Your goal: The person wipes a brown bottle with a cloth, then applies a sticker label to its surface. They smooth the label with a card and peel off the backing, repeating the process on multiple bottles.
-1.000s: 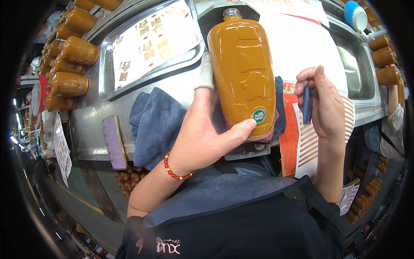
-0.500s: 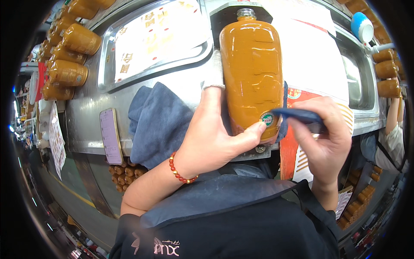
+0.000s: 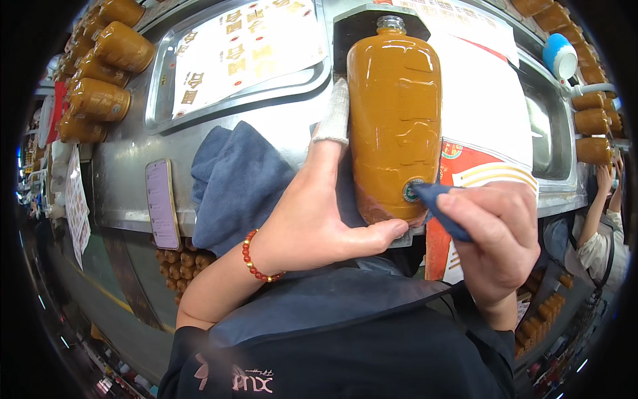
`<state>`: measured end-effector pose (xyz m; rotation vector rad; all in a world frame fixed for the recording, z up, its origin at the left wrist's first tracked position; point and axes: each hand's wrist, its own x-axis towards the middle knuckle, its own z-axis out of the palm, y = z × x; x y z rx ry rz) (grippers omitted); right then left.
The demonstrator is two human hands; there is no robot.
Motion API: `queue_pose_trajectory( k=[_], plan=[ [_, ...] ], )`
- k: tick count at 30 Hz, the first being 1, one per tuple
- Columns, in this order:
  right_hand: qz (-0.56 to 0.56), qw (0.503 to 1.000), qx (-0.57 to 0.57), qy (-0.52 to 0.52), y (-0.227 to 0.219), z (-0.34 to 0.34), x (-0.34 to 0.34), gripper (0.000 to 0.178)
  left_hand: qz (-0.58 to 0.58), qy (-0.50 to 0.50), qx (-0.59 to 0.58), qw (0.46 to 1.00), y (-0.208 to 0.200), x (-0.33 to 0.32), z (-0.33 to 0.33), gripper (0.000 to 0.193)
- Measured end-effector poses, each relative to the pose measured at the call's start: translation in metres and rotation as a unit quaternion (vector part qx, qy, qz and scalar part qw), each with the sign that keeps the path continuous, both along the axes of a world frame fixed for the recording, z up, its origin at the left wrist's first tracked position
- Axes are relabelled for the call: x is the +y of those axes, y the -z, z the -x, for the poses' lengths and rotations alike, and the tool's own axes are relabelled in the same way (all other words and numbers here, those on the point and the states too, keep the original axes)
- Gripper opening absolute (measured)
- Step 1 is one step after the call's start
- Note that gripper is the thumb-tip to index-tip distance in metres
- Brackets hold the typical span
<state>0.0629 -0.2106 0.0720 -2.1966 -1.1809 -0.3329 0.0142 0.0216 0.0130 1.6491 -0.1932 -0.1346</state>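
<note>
A large amber-brown bottle [image 3: 395, 120] lies on its side in front of me, its clear threaded neck pointing away. Against its left side rests my left hand [image 3: 316, 216], gripping it with the thumb across the base end; a white fabric sleeve [image 3: 333, 120] covers a finger. Near the base is a small round green-and-silver sticker [image 3: 412, 191]. My right hand [image 3: 502, 229] pinches a dark blue cloth [image 3: 444, 209], whose tip touches the sticker's right edge. Some fingertips of my left hand are hidden beside the bottle.
A folded blue cloth [image 3: 242, 183] and a phone [image 3: 163, 203] lie left on the metal bench. Beyond them, a metal tray [image 3: 156, 100] holds printed sticker sheets [image 3: 246, 56]. Red-and-white printed paper [image 3: 488, 133] lies right, beside a sink [image 3: 551, 133]. Amber bottles [image 3: 100, 100] stand left.
My left thumb has slid off the sticker down to the bottle's base edge. My right hand has brought the blue cloth's tip down onto the sticker, its fingers bunched closer round the cloth.
</note>
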Motion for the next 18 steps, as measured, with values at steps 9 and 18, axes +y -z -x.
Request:
queue_pose_trajectory(
  k=[9, 18],
  plan=[
    [-0.018, 1.0, 0.012, -0.012, 0.0028, -0.0014, -0.0004, 0.041, 0.018, 0.002, -0.006, 1.0, 0.0011, -0.0014, -0.0043, 0.127],
    [-0.054, 0.996, 0.059, 0.03, 0.0072, -0.0001, -0.0037, 0.045, 0.004, 0.008, 0.005, 1.0, 0.0006, 0.0001, -0.0026, 0.122]
  ],
)
